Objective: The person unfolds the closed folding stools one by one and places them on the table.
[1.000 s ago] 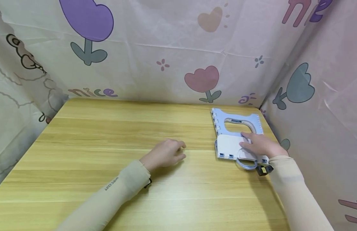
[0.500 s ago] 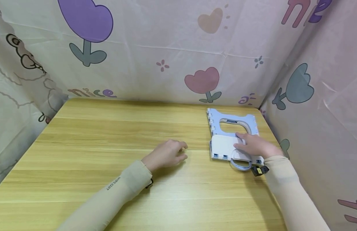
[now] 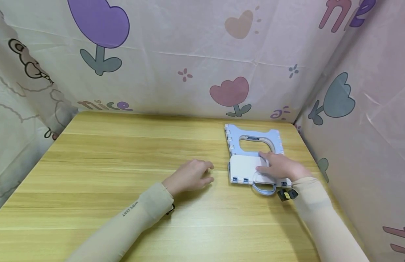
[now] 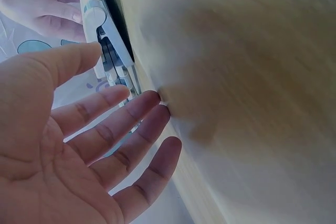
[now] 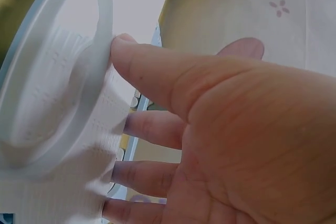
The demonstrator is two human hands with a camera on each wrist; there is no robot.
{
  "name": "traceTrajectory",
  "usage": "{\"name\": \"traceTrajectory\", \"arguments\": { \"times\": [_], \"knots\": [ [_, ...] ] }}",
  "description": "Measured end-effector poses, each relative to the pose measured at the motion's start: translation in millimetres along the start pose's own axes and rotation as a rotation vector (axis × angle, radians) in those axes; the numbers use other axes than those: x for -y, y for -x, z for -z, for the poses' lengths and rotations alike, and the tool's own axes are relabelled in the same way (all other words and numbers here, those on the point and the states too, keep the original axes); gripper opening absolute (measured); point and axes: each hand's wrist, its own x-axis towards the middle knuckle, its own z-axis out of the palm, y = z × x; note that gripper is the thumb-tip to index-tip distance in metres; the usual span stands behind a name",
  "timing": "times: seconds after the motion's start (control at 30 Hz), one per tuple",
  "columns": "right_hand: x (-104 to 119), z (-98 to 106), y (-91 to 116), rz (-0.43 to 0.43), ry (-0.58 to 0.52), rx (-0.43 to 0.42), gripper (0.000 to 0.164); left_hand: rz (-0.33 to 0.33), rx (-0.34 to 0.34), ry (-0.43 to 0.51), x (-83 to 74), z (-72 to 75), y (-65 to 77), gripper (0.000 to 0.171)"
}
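Note:
A folded plastic step stool (image 3: 245, 168), pale blue with a white panel and an oval opening, lies flat on the right side of the table. Its looped carry handle (image 3: 263, 191) sticks out toward the near edge. My right hand (image 3: 280, 166) rests on the stool's white panel with fingers extended; in the right wrist view the thumb (image 5: 149, 69) touches the panel beside the curved handle. To the left of the stool, my left hand (image 3: 189, 176) hovers low over the wood, fingers loosely bent and holding nothing. The left wrist view shows its palm, with the stool's edge (image 4: 94, 17) beyond.
The wood-grain table (image 3: 123, 153) meets a hanging printed curtain (image 3: 176, 51) along its back. Another curtain side (image 3: 369, 145) runs close by the right edge, near the right forearm. A small black wrist device (image 3: 287, 194) sits under the right sleeve.
The step stool has slid left along the table, with my right hand on it moving the same way. My left hand has shifted only slightly to the right.

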Motion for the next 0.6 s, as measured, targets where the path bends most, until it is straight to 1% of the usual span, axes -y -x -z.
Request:
{"name": "traceTrajectory", "arguments": {
  "times": [0.2,0.5,0.6],
  "knots": [
    [13,-1,-1,0.024,0.011,0.030,0.082,0.016,0.012,-0.003,-0.7,0.3,2.9,0.044],
    [32,-4,-7,0.081,-0.005,0.030,0.079,0.017,-0.007,0.034,3.1,-0.1,8.0,0.058],
    [40,-5,-9,0.091,-0.008,0.038,0.078,0.025,-0.008,0.049,4.9,0.2,10.6,0.058]
  ]
}}
